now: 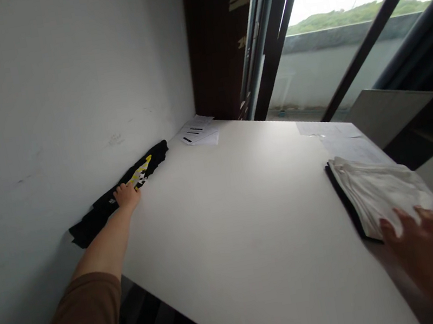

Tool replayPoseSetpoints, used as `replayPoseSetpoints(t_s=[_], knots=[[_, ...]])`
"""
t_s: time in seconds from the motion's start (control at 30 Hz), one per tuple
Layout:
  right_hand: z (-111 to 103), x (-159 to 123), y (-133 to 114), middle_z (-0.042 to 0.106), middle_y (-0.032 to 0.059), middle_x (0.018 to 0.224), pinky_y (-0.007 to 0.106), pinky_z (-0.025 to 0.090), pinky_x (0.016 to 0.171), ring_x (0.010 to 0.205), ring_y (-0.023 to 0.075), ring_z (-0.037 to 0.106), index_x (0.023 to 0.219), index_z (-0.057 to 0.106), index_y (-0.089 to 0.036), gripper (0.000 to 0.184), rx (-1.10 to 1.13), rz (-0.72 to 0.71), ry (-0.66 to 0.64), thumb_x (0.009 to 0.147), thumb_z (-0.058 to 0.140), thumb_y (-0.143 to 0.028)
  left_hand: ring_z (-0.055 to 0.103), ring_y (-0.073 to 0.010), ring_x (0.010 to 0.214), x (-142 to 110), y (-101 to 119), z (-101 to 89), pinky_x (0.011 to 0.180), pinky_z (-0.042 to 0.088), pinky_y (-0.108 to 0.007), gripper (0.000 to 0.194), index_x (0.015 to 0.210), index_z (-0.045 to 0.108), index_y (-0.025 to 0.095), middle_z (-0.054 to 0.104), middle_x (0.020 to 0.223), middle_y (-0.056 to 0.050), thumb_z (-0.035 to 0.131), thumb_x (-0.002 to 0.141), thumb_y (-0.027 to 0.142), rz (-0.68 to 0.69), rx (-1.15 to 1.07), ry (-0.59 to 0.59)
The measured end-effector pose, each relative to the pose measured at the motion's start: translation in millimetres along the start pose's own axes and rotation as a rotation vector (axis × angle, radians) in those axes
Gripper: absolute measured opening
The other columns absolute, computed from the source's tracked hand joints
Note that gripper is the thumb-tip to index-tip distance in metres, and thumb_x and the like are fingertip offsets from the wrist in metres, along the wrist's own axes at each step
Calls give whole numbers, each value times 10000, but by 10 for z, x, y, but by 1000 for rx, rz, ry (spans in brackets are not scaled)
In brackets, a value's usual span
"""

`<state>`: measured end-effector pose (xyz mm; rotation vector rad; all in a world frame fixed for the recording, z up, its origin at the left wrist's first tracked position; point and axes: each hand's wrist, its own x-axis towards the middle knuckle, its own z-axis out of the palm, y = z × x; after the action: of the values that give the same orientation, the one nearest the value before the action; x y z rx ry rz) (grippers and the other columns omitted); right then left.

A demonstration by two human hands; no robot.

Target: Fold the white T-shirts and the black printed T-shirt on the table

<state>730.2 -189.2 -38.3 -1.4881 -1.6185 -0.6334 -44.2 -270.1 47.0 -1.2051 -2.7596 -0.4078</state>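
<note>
My left hand (126,195) reaches far out to a folded black garment with a yellow print (130,189) lying along the wall at the table's left edge; the fingers curl down onto the cloth. My right hand (427,243) lies with fingers spread on a folded white garment (385,190) that sits on top of a dark one at the table's right side. The right hand is blurred by motion.
A white table (243,223) fills the middle. Several printed papers (199,131) lie at its far corner by the wall. A large window and dark frame stand behind, with grey furniture at the right.
</note>
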Motion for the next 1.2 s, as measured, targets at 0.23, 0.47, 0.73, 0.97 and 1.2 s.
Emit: replayPoseSetpoints(t_s=[0.23,0.47,0.73,0.97,1.2], knots=[[577,-57,-941,569,109,1472,548,362,1182,1299,314,575,1239,711,-283,361,324,-434,-448,1013,471,-429,606,-350,1178,-201,402,164,1022,431,-490,294,1178,649,129,673,1197,-208,516,928,208,185,88,-162],[1218,169,-1962,696,114,1248,442,483,1057,1182,283,624,1114,753,-273,297,495,-310,-704,999,501,-381,578,-303,1264,-1355,1553,360,1085,437,-377,420,1256,657,180,648,1315,-158,658,902,405,705,-61,-292],[927,345,-2371,629,119,1283,398,547,888,1095,258,658,1377,590,-251,459,980,-74,-596,973,573,-467,547,-311,1294,-1853,1844,123,1175,345,-464,366,1306,653,261,612,1369,-113,597,960,366,1041,-302,-257],[793,143,-2643,661,71,1102,389,462,987,1078,247,608,1176,730,-284,270,700,-285,-822,963,640,-424,673,-330,1042,-1952,1756,282,874,510,-400,276,1164,683,198,660,1172,-176,576,950,337,808,-35,-370],[1033,259,-2358,662,97,1180,405,392,1050,1121,271,582,1144,737,-260,282,479,-177,-782,946,570,-149,713,-204,761,-2195,1763,-249,677,472,-263,389,1241,712,319,779,876,-11,617,928,530,1086,-269,-1159]])
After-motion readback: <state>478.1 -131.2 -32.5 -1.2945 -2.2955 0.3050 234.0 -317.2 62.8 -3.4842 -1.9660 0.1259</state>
